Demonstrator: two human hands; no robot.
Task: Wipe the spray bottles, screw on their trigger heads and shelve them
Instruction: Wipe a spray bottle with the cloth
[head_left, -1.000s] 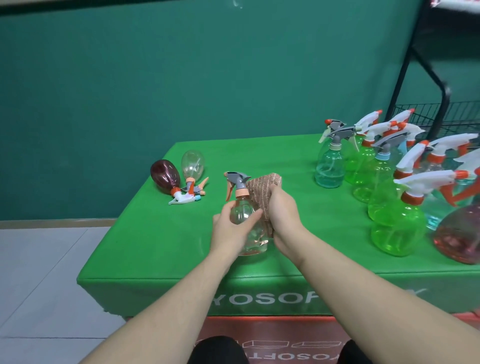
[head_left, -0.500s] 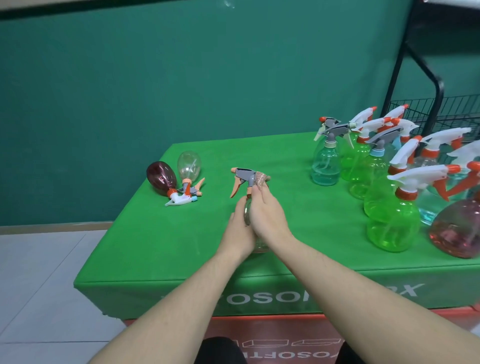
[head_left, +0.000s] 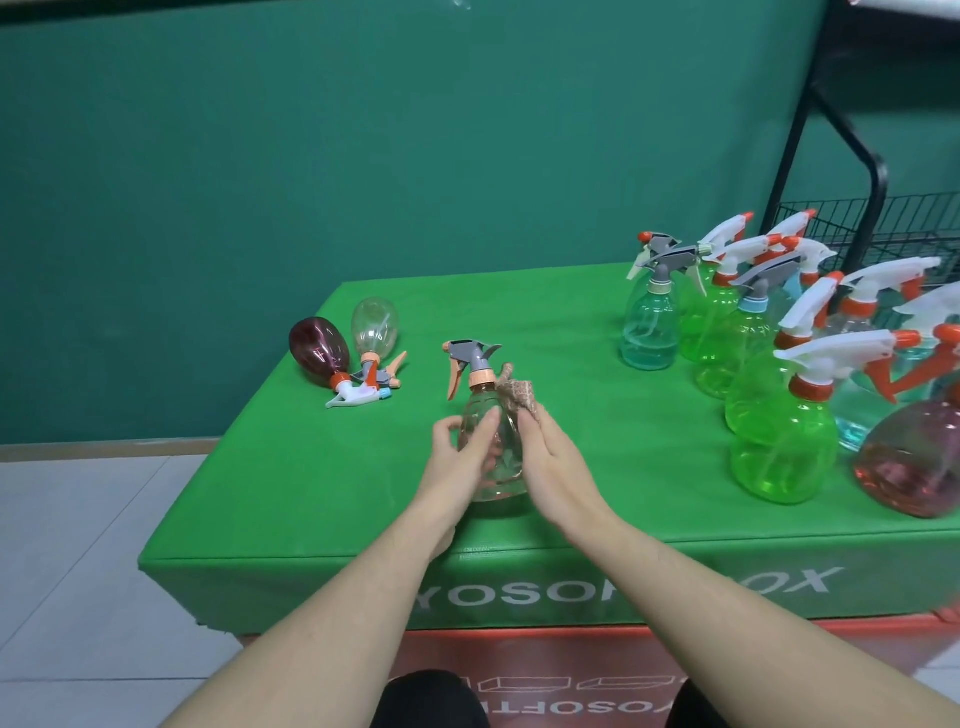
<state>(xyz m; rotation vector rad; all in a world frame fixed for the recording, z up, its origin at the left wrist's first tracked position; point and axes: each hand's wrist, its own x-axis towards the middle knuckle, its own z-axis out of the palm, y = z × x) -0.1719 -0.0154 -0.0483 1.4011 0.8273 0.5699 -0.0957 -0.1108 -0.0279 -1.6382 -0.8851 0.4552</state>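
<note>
Wall: dark green, flat, filling the background behind the table.
Floor: pale tiles, visible at the left of the table.
Table: covered in bright green, with white lettering on the front edge partly hidden by the forearms; a red panel shows below it.
Rack: black metal frame with a wire shelf, at the far right behind the table.
Bottle group: upright bottles with trigger heads fitted, crowded on the right part of the table; mostly green, one teal at the group's left, one pink at the right edge. The heads are white with orange or grey.
Clear bottle: transparent, upright on the table near the front edge, between both hands; its trigger head is grey with an orange lever and collar, seated on the neck, nozzle pointing left.
Left hand: grasps the clear bottle's left side, thumb and fingers curled onto its body.
Right hand: pinches the cloth and presses it against the bottle's right side; the fingers are mostly hidden from this angle.
Cloth: brown, woven, bunched at the bottle's shoulder just beside the collar.
Dark red bottle: lying on its side at the table's left, white trigger head toward the front.
Small clear bottle: lying just beside the dark red one, trigger head with an orange lever; the two heads overlap.
</note>
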